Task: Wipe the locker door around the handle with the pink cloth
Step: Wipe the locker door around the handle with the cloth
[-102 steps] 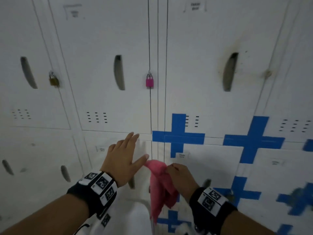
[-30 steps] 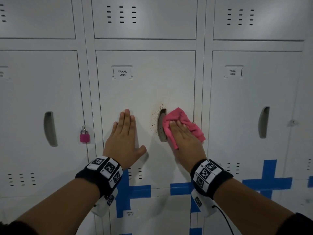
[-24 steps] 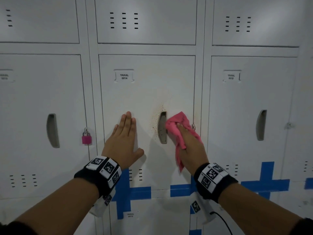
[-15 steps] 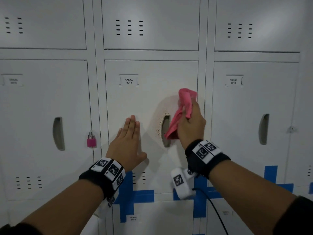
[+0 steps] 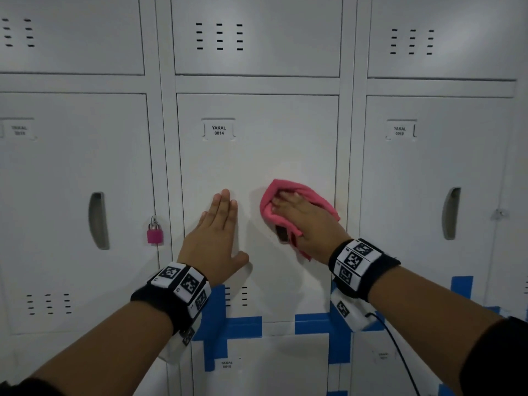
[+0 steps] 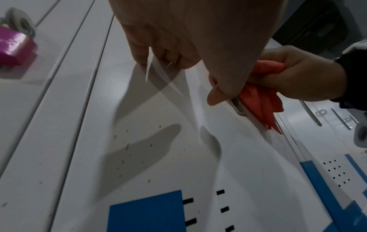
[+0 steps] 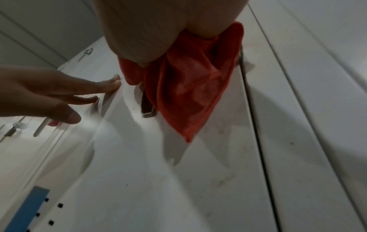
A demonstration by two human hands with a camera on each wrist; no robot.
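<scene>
The pink cloth point(image 5: 267, 211) sits bunched under the right hand point(image 5: 311, 224), pressed on the locker door point(image 5: 257, 155) over the upper part of the upright handle point(image 5: 283, 235). The left hand point(image 5: 214, 238) lies flat, fingers straight, just left of it. The left wrist view shows the right thumb curled over the cloth, gripping it. In the right wrist view a corner hangs beside the handle, so the next strokes likely follow its vertical length.

Left of the handle point(image 5: 281, 233) under the cloth point(image 5: 285, 184): left hand point(image 5: 217, 238), then padlock point(image 5: 155, 235).
</scene>
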